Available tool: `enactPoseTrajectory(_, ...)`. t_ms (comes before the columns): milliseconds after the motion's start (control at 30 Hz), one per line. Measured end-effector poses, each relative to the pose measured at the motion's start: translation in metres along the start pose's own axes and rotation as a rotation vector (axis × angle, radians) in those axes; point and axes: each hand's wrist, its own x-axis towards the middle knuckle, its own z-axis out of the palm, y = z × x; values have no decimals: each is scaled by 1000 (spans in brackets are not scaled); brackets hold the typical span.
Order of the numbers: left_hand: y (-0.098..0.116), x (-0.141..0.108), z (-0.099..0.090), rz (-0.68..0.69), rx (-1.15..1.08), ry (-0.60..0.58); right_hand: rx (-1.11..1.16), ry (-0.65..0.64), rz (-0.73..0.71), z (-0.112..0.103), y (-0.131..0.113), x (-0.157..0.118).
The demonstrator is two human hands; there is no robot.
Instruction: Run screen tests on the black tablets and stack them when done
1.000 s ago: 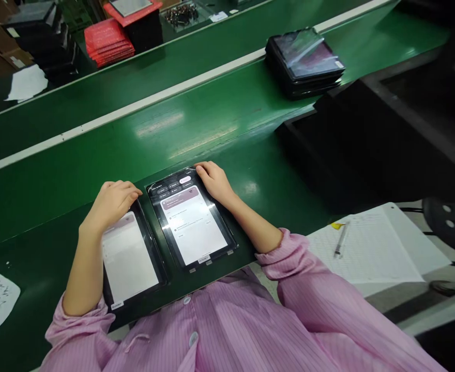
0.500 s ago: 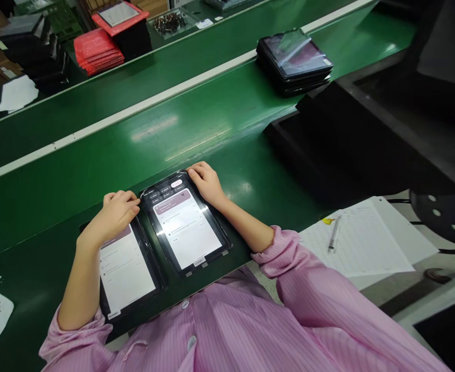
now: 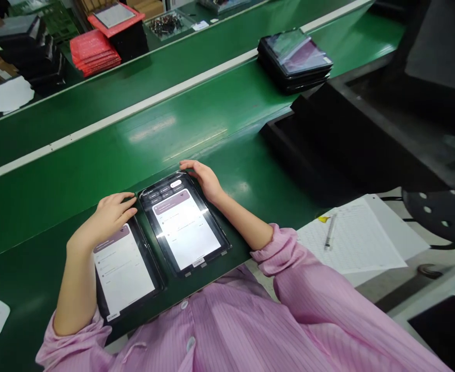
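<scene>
Two black-framed tablets with lit screens lie side by side on the green bench. My left hand (image 3: 113,216) is over the upper part of the left tablet (image 3: 126,274), its fingers apart and reaching toward the gap between the two; it covers that tablet's top. At the upper right corner of the right tablet (image 3: 186,227) is my right hand (image 3: 202,178), fingers spread along the corner and edge. That screen shows a row of dark buttons, one of them white, above a purple panel. Neither hand grasps a tablet.
A stack of tablets (image 3: 295,59) sits on the green channel. Ruled papers (image 3: 355,240) with a pen (image 3: 330,232) lie at the right, beside a black stool (image 3: 440,212). Black trays (image 3: 328,134) stand at the right. Red pouches (image 3: 94,51) are at the back left.
My left hand has shifted slightly left, its fingers more stretched out. The fingers of my right hand have lifted and extended over the tablet's top corner. The view has moved a little.
</scene>
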Motion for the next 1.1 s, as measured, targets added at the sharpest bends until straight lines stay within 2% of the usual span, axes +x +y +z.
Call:
enactPoseTrajectory(133, -28, -12, -13, -145, -88, -88, -351, -10, -186, -4, -2, -2)
enactPoseTrajectory(233, -40, -14, -18, -130, -118, -121, -512, -61, -231, -6, -1, -3)
enactPoseTrajectory(400, -36, -7, -12, -84, -126, -104, -642, -130, -304, -9, 2, -5)
enactPoseTrajectory(500, -33, -6, -13, -83, -145, -103, -625, -125, -325, -11, 1, -5)
enactPoseTrajectory(600, -35, -11, -20, -123, -178, -125, -528, -146, -315, -14, -1, -3)
enactPoseTrajectory(700, -37, -20, -26, -155, -171, -148, -524, -250, -221, -18, 1, 0)
enactPoseTrajectory(833, -34, -34, -17, -115, -128, -181, -605, -491, -99, -28, 2, 1)
enactPoseTrajectory(967, -27, -44, 1, -138, -40, -148, -663, -727, -111, -36, -7, -1)
enactPoseTrajectory(1033, -26, -43, 6, -121, -29, -96, -660, -724, -111, -36, -7, -1)
enactPoseTrajectory(1100, -30, -38, 7, -116, -31, -19, -599, -609, -89, -33, -2, 2)
